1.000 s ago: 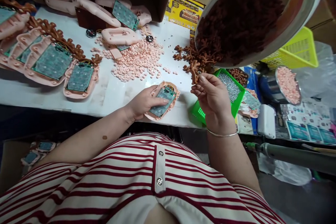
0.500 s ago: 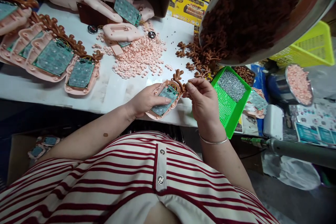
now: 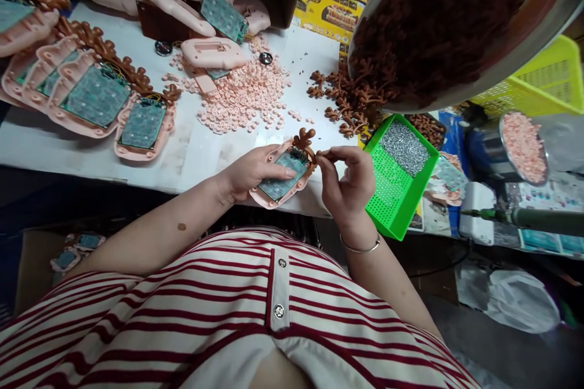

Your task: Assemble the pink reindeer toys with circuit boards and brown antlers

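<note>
1. My left hand [image 3: 255, 171] gripped a pink half-shell [image 3: 302, 185], its thumb laid across the circuit board [image 3: 279, 188] seated inside; the other fingers were hidden beneath. The thumb's position probably steadied board and shell together.
2. My right hand [image 3: 349, 182] had thumb and forefinger pinched on one end of a brown antler piece [image 3: 304, 138], at the shell's upper edge; its branching end stood at the shell's top. A fingertip pinch presumably suited so small a part and left the board in view.
3. The shell was tilted, just above the table's near edge, likely so that its open face turned toward me.
4. Loose antlers [image 3: 356, 115] lay at the mouth of a tipped white tub [image 3: 413, 104], an angle that seemingly put them within easy reach. Silver screws [image 3: 404, 146] filled the far end of a green basket [image 3: 396, 230].
5. The white table [image 3: 196, 161], smudged in places, bore a heap of small pink rings [image 3: 246, 97] and, to the left, a row of board-filled shells [image 3: 95, 127].
6. To the right were a yellow basket [image 3: 572, 76] and a power screwdriver [image 3: 547, 220]; below lay a grey floor [image 3: 493, 355] with a translucent bag [image 3: 524, 301].
</note>
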A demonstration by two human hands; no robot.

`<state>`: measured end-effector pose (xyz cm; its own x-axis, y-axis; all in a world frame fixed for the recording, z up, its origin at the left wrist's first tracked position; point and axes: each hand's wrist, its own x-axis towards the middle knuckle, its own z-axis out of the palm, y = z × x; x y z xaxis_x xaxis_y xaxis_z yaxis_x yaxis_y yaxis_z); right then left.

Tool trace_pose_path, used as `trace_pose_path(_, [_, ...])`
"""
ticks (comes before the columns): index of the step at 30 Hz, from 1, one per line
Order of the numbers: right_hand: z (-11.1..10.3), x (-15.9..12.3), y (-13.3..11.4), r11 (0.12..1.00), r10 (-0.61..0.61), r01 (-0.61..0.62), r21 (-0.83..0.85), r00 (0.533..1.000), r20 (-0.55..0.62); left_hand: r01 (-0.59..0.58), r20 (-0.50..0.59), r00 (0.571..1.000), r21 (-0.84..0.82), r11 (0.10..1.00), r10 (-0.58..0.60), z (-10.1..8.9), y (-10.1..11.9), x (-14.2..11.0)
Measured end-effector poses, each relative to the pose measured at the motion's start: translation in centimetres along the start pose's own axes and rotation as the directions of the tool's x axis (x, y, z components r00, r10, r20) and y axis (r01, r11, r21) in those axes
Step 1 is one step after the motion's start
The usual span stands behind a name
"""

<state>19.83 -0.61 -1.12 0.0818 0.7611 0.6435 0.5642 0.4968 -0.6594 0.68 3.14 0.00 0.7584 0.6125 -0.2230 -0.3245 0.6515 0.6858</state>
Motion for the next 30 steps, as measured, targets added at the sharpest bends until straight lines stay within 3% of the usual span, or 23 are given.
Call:
trace_pose_path(2, [0.1, 0.2, -0.4, 0.993, 0.111, -0.111, 0.033, 0.994, -0.003, -0.013, -0.014, 1.000, -0.003, 1.000, 0.013, 0.1, 0.0, -0.1])
trace_pose_path(4, [0.2, 0.3, -0.6, 0.939, 0.315, -0.315, 0.139, 0.949, 0.019, -0.037, -0.032, 0.999, 0.009, 0.999, 0.038, 0.1, -0.1, -0.1])
trace_pose_path(6, [0.4, 0.4, -0.6, 0.876, 0.432, -0.433, 0.214, 0.900, 0.055, -0.058, -0.050, 0.997, 0.025, 0.998, 0.060, 0.2, -0.2, -0.1])
trace_pose_path(11, [0.3, 0.3, -0.2, 0.882, 0.429, -0.426, 0.204, 0.903, 0.030, -0.037, -0.033, 0.999, 0.047, 0.998, 0.038, 0.2, -0.2, -0.1])
trace_pose_path(15, [-0.3, 1.3, -0.4, 0.737, 0.560, -0.592, 0.326, 0.805, 0.196, -0.009, -0.033, 0.999, 0.061, 0.998, 0.011, 0.2, 0.0, -0.1])
trace_pose_path(19, [-0.2, 3.0, -1.0, 0.719, 0.566, -0.604, 0.345, 0.796, 0.215, 0.029, 0.000, 1.000, 0.099, 0.995, -0.029, 0.3, 0.0, -0.1])
trace_pose_path(23, [0.6, 3.9, -1.0, 0.669, 0.575, -0.674, 0.313, 0.736, 0.357, 0.032, 0.014, 0.999, 0.145, 0.989, -0.035, 0.4, 0.0, -0.1])
trace_pose_path(27, [1.0, 3.8, -0.7, 0.685, 0.563, -0.640, 0.348, 0.769, 0.304, 0.034, 0.010, 0.999, 0.135, 0.990, -0.035, 0.4, 0.1, -0.2])
trace_pose_path(30, [1.3, 3.4, -0.5, 0.665, 0.581, -0.656, 0.357, 0.755, 0.304, 0.051, 0.003, 0.999, 0.131, 0.990, -0.051, 0.5, 0.2, -0.1])
